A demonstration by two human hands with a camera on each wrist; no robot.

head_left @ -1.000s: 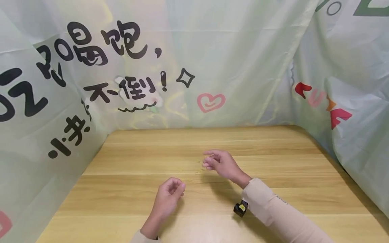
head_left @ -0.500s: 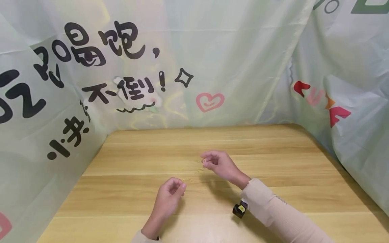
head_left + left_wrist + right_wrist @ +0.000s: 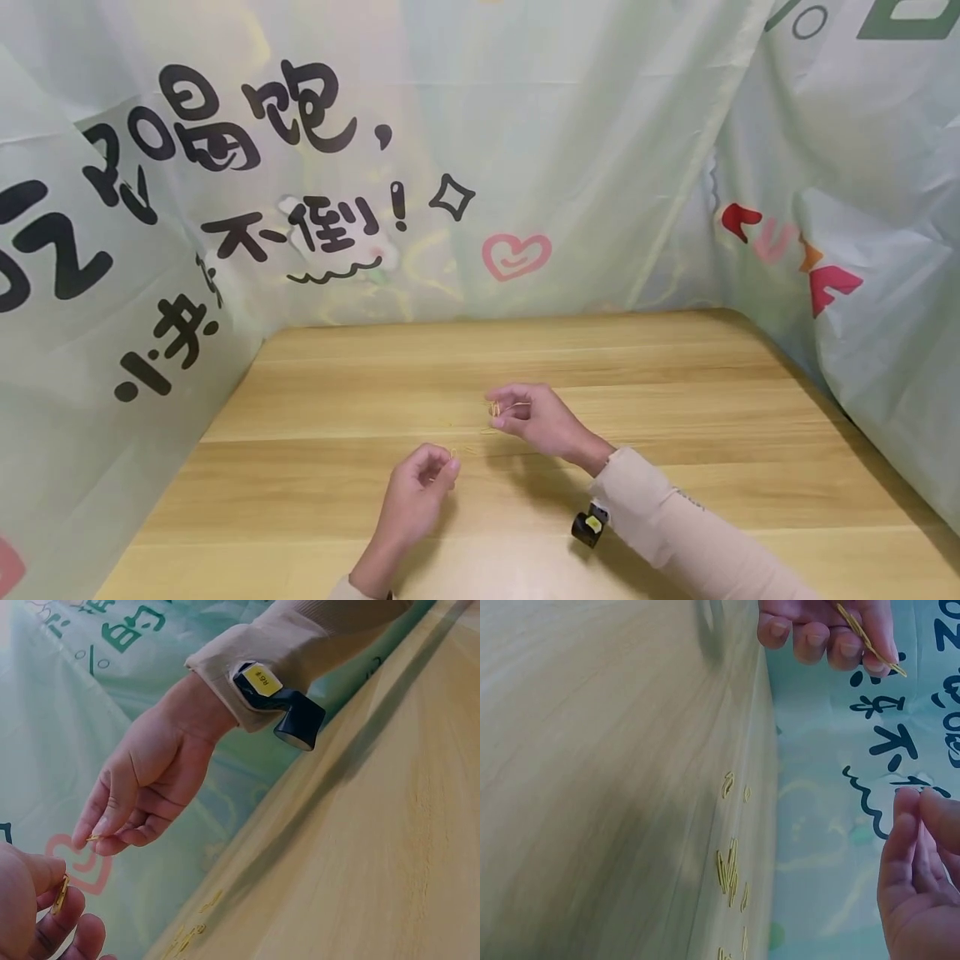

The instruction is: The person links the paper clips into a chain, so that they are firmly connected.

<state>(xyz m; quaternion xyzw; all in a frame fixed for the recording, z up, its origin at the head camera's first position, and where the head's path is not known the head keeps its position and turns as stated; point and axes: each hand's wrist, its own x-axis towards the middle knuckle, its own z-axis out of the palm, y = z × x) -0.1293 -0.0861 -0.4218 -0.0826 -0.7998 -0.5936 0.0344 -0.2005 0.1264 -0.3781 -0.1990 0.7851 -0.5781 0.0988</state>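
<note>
My left hand [image 3: 420, 492] pinches a gold paper clip [image 3: 60, 894] between thumb and fingers. In the right wrist view that hand [image 3: 825, 634] is at the top, its long gold piece [image 3: 866, 634] slanting past the fingertips; whether it is one clip or linked clips I cannot tell. Farther off and to the right, my right hand [image 3: 546, 423] pinches another small gold clip [image 3: 93, 838], mostly hidden by the fingertips. Both hands are above the table, apart from each other. Several gold paper clips [image 3: 721, 871] lie loosely on the wood beneath.
The wooden table [image 3: 315, 383] spreads below both hands. Printed cloth [image 3: 600, 167] hangs behind it and along both sides. A black wrist camera [image 3: 589, 527] sticks out from the right sleeve [image 3: 645, 492].
My right hand has shifted slightly left and toward me, and the clip at its fingertips has turned. My left hand stays nearly in place with its grip kept. The head view tilts slightly.
</note>
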